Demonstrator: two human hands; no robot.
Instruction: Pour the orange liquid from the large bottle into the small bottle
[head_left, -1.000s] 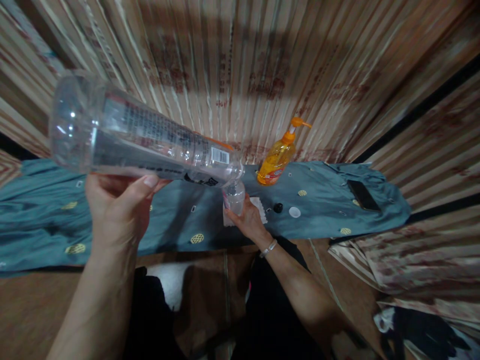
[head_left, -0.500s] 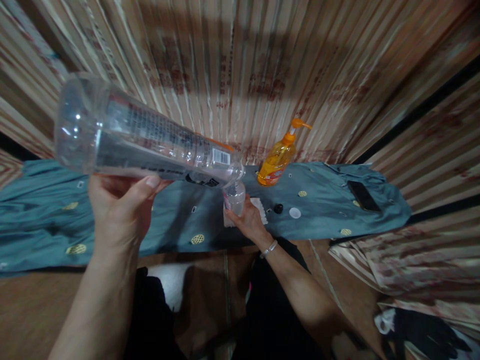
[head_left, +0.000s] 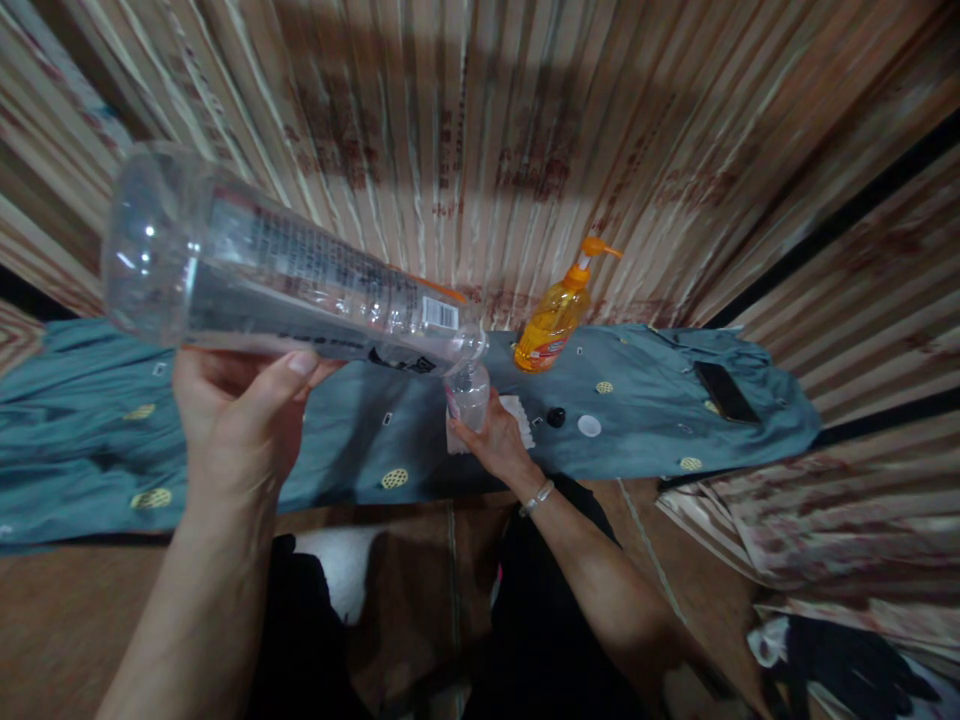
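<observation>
My left hand (head_left: pixel 244 420) grips a big clear bottle (head_left: pixel 300 275) from below. The bottle is tipped nearly level, its mouth pointing right and slightly down, right over the top of a small clear bottle (head_left: pixel 468 396). My right hand (head_left: pixel 499 440), with a bracelet at the wrist, is wrapped round that small bottle, which stands upright on a white cloth (head_left: pixel 519 410). Whether liquid passes between the two mouths is too small to tell. To the right of the cloth lie a black cap (head_left: pixel 556 417) and a white round lid (head_left: pixel 589 426).
An orange pump bottle (head_left: pixel 551 325) stands at the back edge of the narrow table with a teal cloth (head_left: pixel 637 390). A dark phone (head_left: pixel 725 392) lies at the right end. Striped curtains (head_left: pixel 480 160) hang behind and to the right.
The big bottle's base has shifted very slightly left in my left hand. My right hand and the small bottle look the same.
</observation>
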